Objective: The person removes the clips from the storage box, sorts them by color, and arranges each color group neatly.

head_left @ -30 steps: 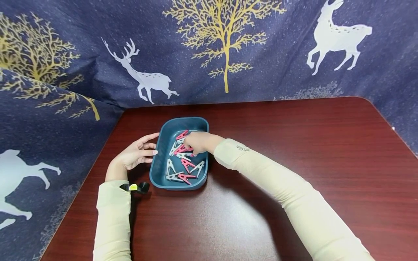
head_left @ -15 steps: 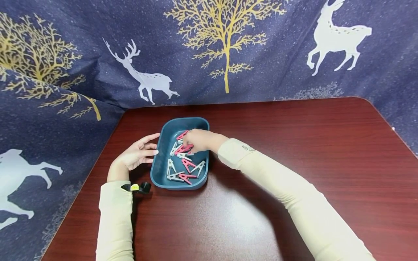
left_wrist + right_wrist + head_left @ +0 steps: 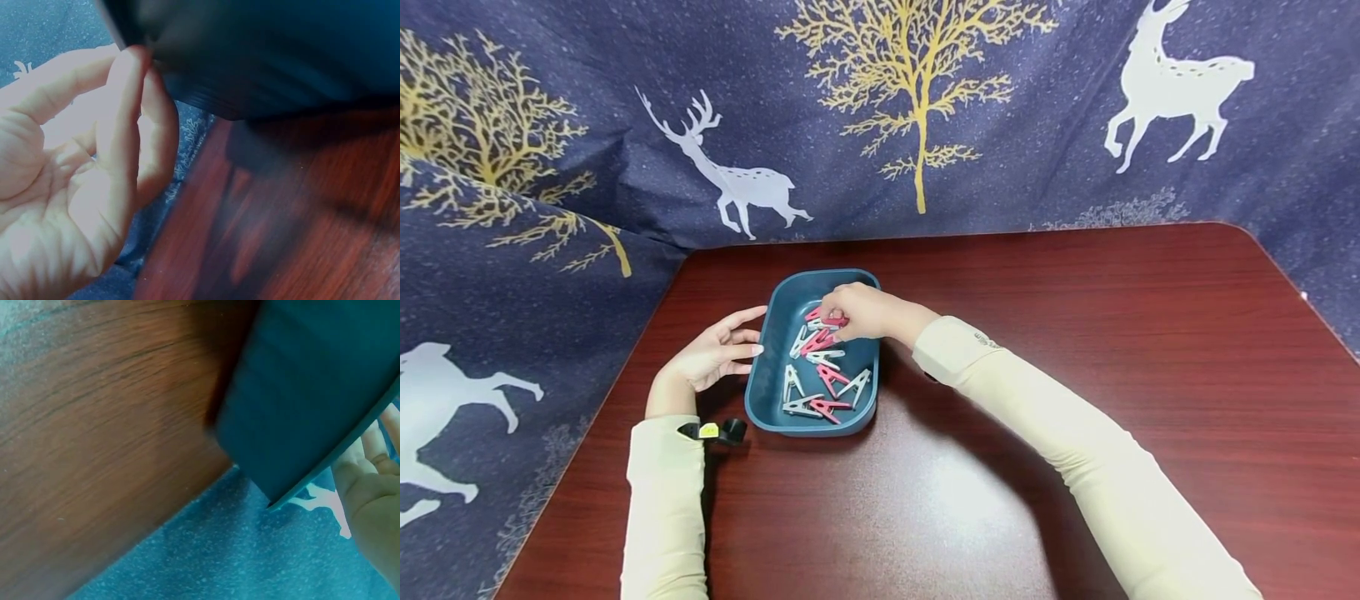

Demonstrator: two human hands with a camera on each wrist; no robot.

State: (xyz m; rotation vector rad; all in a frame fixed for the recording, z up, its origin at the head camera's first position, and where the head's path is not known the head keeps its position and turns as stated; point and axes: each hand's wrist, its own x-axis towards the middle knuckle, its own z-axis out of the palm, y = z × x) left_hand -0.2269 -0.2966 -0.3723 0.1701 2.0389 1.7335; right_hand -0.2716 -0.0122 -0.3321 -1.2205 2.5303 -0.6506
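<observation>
A blue plastic basin (image 3: 767,421) sits on the table, with several red and white clothespins lying in it. Among them are a white clothespin (image 3: 792,383) and a red clothespin (image 3: 830,409) near its front end. My right hand (image 3: 868,312) reaches over the right rim and pinches a red clothespin (image 3: 835,321) between thumb and fingers, above the others. In the right wrist view, the basin's wall hides that hand's fingertips. My left hand (image 3: 718,350) is at the left wall with its fingers loosely extended; the left wrist view shows fingertips (image 3: 134,56) touching the basin's side.
The dark red wooden table (image 3: 1037,333) extends right and in front of the basin. A blue curtain (image 3: 1000,150) with deer and tree prints hangs behind and to the left. A black strap device (image 3: 726,431) is on the left wrist.
My right hand has risen slightly and shifted up toward the basin's far end, and a red clothespin now shows between its fingers. The left hand stays at the basin's wall.
</observation>
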